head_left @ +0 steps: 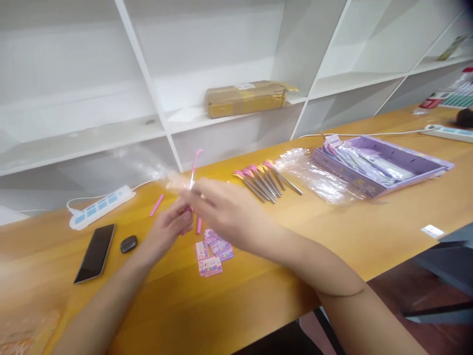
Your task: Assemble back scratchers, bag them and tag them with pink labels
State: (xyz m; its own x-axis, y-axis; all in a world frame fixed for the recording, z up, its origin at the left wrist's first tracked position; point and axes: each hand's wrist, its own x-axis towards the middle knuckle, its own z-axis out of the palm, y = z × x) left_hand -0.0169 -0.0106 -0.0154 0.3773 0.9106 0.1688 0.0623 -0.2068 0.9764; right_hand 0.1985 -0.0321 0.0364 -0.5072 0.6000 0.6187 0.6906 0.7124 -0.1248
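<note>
My left hand (pixel 172 224) is closed around a thin back scratcher (pixel 195 162), whose pink end and a bit of pale shaft stick up behind my fingers. My right hand (pixel 229 212) meets it from the right, its fingers curled in. A clear plastic bag (pixel 148 162), smeared by motion, trails up and left from the fingertips. Where the hands meet, the exact hold is partly hidden. Below them lie small purple printed cards (pixel 210 266) and a pink tube (pixel 199 225). Another pink tube (pixel 156 205) is left of my hands.
Several metal back scratchers (pixel 262 183) with pink and orange heads lie to the right. Beyond are clear bags (pixel 325 185) and a purple box (pixel 384 187) holding packaged pieces. A phone (pixel 95 254), black case (pixel 129 244) and power strip (pixel 103 207) sit left. Shelving holds a carton (pixel 246 101).
</note>
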